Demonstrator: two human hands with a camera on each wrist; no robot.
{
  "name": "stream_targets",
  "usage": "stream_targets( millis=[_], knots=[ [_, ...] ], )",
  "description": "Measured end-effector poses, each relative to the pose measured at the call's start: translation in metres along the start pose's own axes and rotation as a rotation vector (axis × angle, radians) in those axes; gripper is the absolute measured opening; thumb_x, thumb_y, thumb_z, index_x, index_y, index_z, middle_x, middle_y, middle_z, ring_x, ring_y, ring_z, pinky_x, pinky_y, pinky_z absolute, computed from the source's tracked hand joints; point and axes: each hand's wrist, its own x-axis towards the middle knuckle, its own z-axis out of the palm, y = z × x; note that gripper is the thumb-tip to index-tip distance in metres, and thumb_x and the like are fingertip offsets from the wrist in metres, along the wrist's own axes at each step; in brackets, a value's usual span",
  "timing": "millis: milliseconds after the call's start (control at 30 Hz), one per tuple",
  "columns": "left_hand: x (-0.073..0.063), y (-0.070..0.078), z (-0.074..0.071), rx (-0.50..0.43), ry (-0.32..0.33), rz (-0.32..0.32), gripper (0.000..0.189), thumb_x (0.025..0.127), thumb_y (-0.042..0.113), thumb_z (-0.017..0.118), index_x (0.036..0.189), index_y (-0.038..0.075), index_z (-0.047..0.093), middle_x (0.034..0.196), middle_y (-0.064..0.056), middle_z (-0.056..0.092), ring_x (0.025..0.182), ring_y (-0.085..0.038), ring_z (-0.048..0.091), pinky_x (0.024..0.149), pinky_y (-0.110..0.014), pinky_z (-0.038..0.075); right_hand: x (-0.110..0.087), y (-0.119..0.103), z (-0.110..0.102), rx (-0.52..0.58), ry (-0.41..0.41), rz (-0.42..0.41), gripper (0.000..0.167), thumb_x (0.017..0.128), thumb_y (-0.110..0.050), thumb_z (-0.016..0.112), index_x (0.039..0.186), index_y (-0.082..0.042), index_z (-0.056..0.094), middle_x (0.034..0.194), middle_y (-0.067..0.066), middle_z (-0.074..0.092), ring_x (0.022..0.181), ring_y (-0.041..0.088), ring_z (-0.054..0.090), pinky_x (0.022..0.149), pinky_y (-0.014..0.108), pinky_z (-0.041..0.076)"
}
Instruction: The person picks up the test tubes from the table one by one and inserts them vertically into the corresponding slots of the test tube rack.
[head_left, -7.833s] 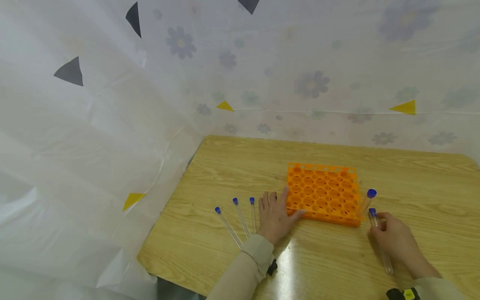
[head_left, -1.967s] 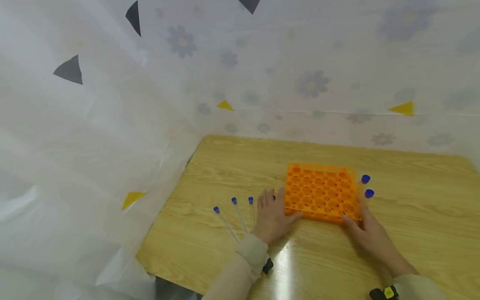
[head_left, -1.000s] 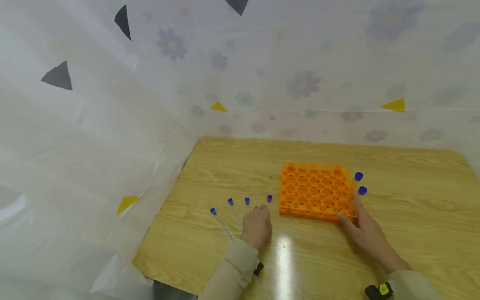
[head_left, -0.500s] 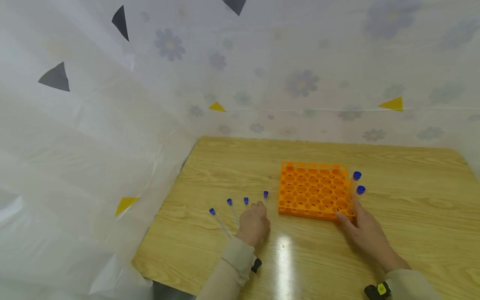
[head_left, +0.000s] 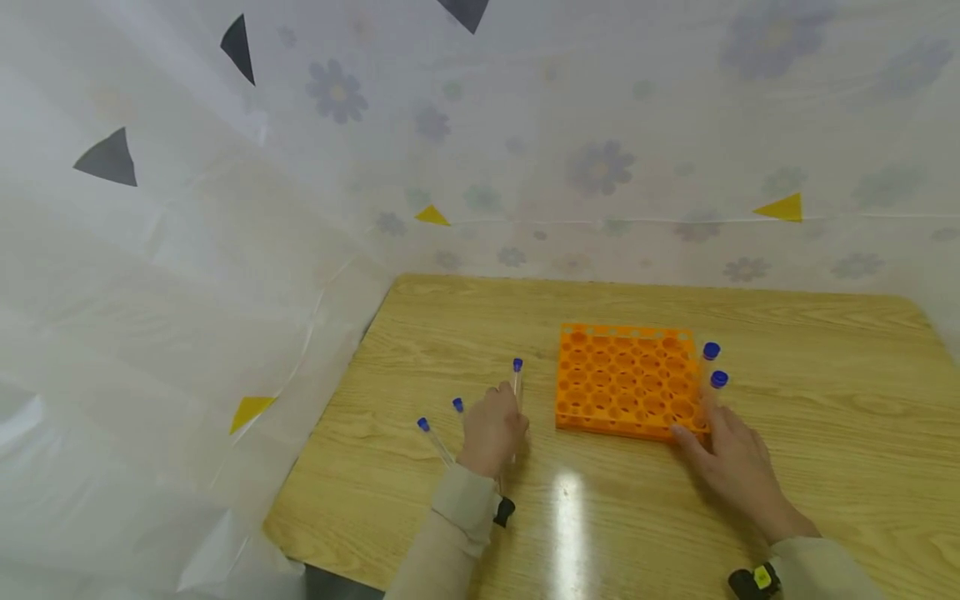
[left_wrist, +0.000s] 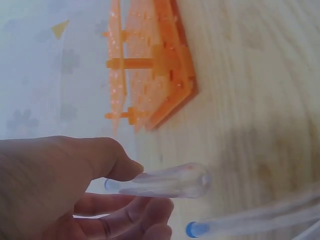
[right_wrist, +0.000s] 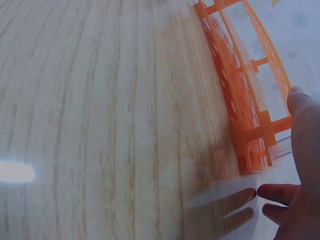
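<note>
My left hand pinches a clear test tube with a blue cap between thumb and fingers. In the head view this tube stands nearly upright, left of the orange test tube rack; its rounded end points toward the table in the left wrist view. My right hand holds the rack at its front right corner, thumb on the front edge, fingers round the side. Two blue-capped tubes stand in the rack's right-hand column, partly hidden by that hand.
Left of my left hand, more blue-capped tubes lie on the wooden table, partly covered by the hand and sleeve. A blue cap shows close below the held tube in the left wrist view. White sheeting hangs along the back and left.
The tube that my right hand held earlier now stands in the rack, and that hand grips the rack. My left hand has left the rack, picked up a tube and moved it leftward.
</note>
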Motion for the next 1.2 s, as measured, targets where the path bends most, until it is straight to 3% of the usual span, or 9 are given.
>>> stream_targets(
  millis=[233, 367, 500, 667, 767, 900, 1033, 1200],
  knots=[
    [0.01, 0.013, -0.015, -0.06, 0.108, 0.078, 0.023, 0.092, 0.02, 0.063, 0.106, 0.002, 0.059, 0.08, -0.009, 0.06, 0.046, -0.013, 0.041, 0.035, -0.023, 0.031, -0.002, 0.0, -0.001, -0.016, 0.0, 0.012, 0.086, 0.103, -0.056, 0.037, 0.157, -0.017, -0.016, 0.149, 0.044, 0.025, 0.132, 0.065, 0.024, 0.104, 0.077, 0.015],
    [0.016, 0.025, -0.019, -0.103, 0.166, 0.119, 0.032, 0.091, 0.018, 0.063, 0.119, 0.003, 0.061, 0.092, -0.011, 0.067, 0.044, -0.01, 0.035, 0.034, -0.021, 0.027, -0.003, 0.0, -0.001, -0.02, -0.001, 0.012, 0.086, 0.102, -0.056, 0.038, 0.158, -0.017, -0.015, 0.149, 0.043, 0.024, 0.133, 0.063, 0.024, 0.103, 0.077, 0.016],
    [0.02, 0.041, -0.027, -0.159, 0.175, 0.157, 0.04, 0.093, 0.016, 0.06, 0.131, 0.004, 0.057, 0.107, -0.013, 0.07, 0.043, -0.009, 0.029, 0.034, -0.021, 0.026, -0.005, 0.0, -0.001, -0.016, 0.004, 0.016, 0.086, 0.102, -0.057, 0.038, 0.158, -0.018, -0.014, 0.15, 0.042, 0.025, 0.133, 0.063, 0.025, 0.103, 0.077, 0.016],
    [0.028, 0.058, -0.038, -0.247, 0.141, 0.167, 0.043, 0.096, 0.02, 0.057, 0.137, 0.011, 0.051, 0.097, -0.007, 0.065, 0.042, -0.008, 0.031, 0.035, -0.021, 0.028, -0.004, -0.003, 0.0, -0.007, 0.026, 0.005, 0.085, 0.102, -0.057, 0.038, 0.158, -0.018, -0.013, 0.151, 0.04, 0.025, 0.135, 0.061, 0.026, 0.104, 0.075, 0.018],
    [0.034, 0.066, -0.041, -0.275, 0.2, 0.198, 0.043, 0.097, 0.021, 0.058, 0.138, 0.013, 0.05, 0.088, -0.003, 0.062, 0.041, -0.006, 0.035, 0.035, -0.018, 0.03, -0.004, -0.006, 0.001, -0.003, 0.029, 0.001, 0.085, 0.102, -0.057, 0.038, 0.159, -0.017, -0.011, 0.152, 0.039, 0.025, 0.136, 0.06, 0.026, 0.105, 0.074, 0.018],
    [0.041, 0.074, -0.044, -0.334, 0.26, 0.247, 0.041, 0.098, 0.02, 0.058, 0.138, 0.014, 0.051, 0.095, -0.001, 0.065, 0.047, -0.003, 0.044, 0.039, -0.016, 0.036, -0.004, -0.011, 0.003, 0.003, 0.026, 0.005, 0.085, 0.102, -0.058, 0.038, 0.159, -0.016, -0.01, 0.154, 0.038, 0.024, 0.137, 0.059, 0.026, 0.107, 0.074, 0.016],
    [0.047, 0.082, -0.046, -0.453, 0.226, 0.287, 0.041, 0.1, 0.019, 0.056, 0.14, 0.014, 0.049, 0.104, -0.001, 0.067, 0.053, -0.003, 0.048, 0.045, -0.016, 0.04, -0.005, -0.015, 0.004, 0.011, 0.031, 0.004, 0.085, 0.102, -0.057, 0.039, 0.159, -0.018, -0.01, 0.154, 0.037, 0.024, 0.138, 0.058, 0.026, 0.109, 0.073, 0.015],
    [0.052, 0.093, -0.043, -0.524, 0.179, 0.317, 0.035, 0.101, 0.021, 0.056, 0.135, 0.014, 0.051, 0.105, 0.0, 0.065, 0.057, -0.005, 0.051, 0.049, -0.017, 0.042, -0.005, -0.016, 0.006, 0.017, 0.037, 0.0, 0.084, 0.102, -0.058, 0.039, 0.159, -0.022, -0.011, 0.154, 0.037, 0.025, 0.137, 0.058, 0.027, 0.108, 0.073, 0.016]
  ],
)
